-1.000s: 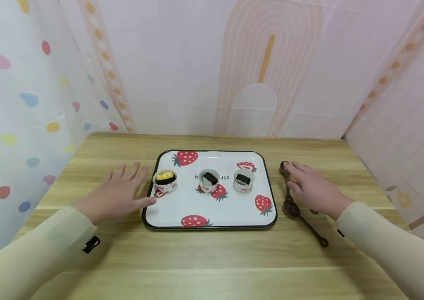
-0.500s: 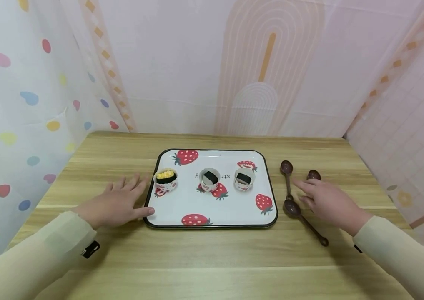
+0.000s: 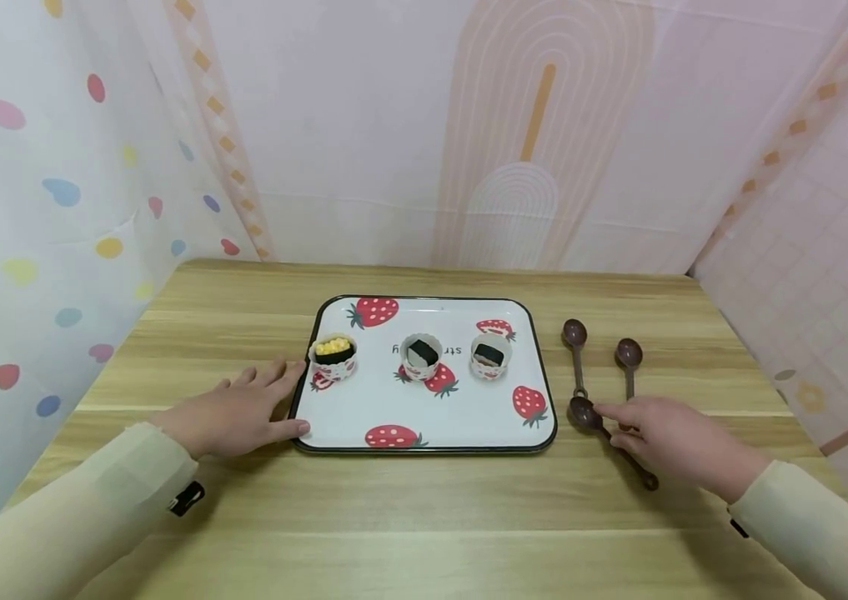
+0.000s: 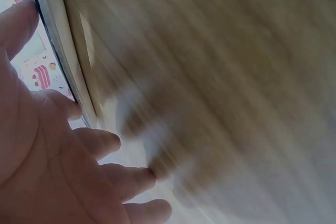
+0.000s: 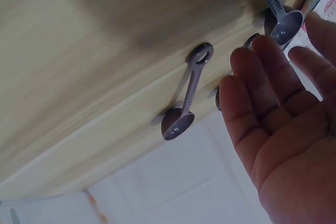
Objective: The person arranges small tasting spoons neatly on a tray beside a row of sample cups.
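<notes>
The white tray (image 3: 333, 417), printed with strawberries and edged in black, is set at the middle of the tabletop (image 3: 424, 508). Three frilled cups are arranged in a row across it: the left cup (image 3: 336, 370), filled with a yellow-topped black piece, beside the tray's left edge; the middle cup (image 3: 421, 373), with a black-and-white piece, at its centre; and the right cup (image 3: 489, 371), with a similar piece, nearer its right edge.

The left hand (image 3: 236, 415) is held palm down with the fingers spread, grasping nothing; its thumb is laid across the tray's left rim, close to the near left corner.

Three brown spoons are placed between the tray and the tabletop's right edge. The far spoon (image 3: 575, 335) is pointed with its handle towards the bowl of the near spoon (image 3: 584, 414); the handle of the outer spoon (image 3: 629, 352) is partly hidden by the right hand (image 3: 682, 442). That hand is released, its index finger extended to the near spoon's bowl; whether contact is made cannot be told. The tabletop's far edge is backed by a patterned cloth (image 3: 363, 142).
</notes>
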Demonstrator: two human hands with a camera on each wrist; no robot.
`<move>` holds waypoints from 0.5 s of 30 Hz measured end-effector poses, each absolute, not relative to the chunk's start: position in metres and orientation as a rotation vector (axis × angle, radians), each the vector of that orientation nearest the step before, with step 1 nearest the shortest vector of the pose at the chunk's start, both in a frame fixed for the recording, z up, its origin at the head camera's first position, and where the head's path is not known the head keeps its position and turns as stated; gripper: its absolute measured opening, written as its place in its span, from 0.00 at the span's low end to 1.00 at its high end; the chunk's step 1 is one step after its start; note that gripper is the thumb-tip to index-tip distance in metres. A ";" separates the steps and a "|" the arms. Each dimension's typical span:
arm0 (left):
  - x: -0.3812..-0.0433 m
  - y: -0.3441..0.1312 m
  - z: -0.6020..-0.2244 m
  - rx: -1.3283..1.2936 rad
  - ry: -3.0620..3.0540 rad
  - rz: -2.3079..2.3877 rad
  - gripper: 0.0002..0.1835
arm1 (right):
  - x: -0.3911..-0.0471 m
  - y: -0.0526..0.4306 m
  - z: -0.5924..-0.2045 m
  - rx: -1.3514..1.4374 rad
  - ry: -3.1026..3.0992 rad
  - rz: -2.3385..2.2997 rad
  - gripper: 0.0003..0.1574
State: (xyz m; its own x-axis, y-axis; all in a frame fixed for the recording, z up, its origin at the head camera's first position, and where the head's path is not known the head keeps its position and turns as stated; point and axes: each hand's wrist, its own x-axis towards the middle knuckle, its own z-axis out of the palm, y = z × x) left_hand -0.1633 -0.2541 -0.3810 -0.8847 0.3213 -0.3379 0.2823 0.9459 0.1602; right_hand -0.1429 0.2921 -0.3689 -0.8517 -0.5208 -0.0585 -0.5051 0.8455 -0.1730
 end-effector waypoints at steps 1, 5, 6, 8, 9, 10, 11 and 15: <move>-0.163 -0.254 -0.381 0.439 2.730 0.151 0.57 | -0.142 0.293 -0.369 -0.814 2.901 -0.231 0.28; -0.164 -0.255 -0.382 0.440 2.719 0.167 0.57 | -0.140 0.293 -0.371 -0.772 2.830 -0.244 0.32; -0.164 -0.255 -0.382 0.437 2.716 0.171 0.57 | -0.139 0.293 -0.371 -0.758 2.816 -0.247 0.33; -0.164 -0.255 -0.382 0.433 2.709 0.174 0.58 | -0.138 0.292 -0.372 -0.729 2.792 -0.260 0.35; -0.164 -0.254 -0.382 0.428 2.706 0.174 0.58 | -0.138 0.291 -0.372 -0.718 2.786 -0.263 0.35; -0.164 -0.254 -0.382 0.423 2.703 0.172 0.58 | -0.137 0.291 -0.372 -0.717 2.778 -0.270 0.36; -0.164 -0.254 -0.383 0.420 2.701 0.171 0.58 | -0.137 0.291 -0.373 -0.715 2.773 -0.276 0.36; -0.164 -0.254 -0.383 0.412 2.695 0.168 0.59 | -0.135 0.292 -0.373 -0.733 2.782 -0.295 0.38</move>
State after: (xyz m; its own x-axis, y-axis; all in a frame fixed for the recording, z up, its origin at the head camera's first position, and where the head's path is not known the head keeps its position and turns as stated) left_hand -0.1645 -0.2537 -0.3827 -0.8735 0.3096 -0.3758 0.2604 0.9492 0.1767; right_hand -0.1352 0.2917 -0.3730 -0.8423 -0.5054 -0.1871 -0.4550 0.8530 -0.2558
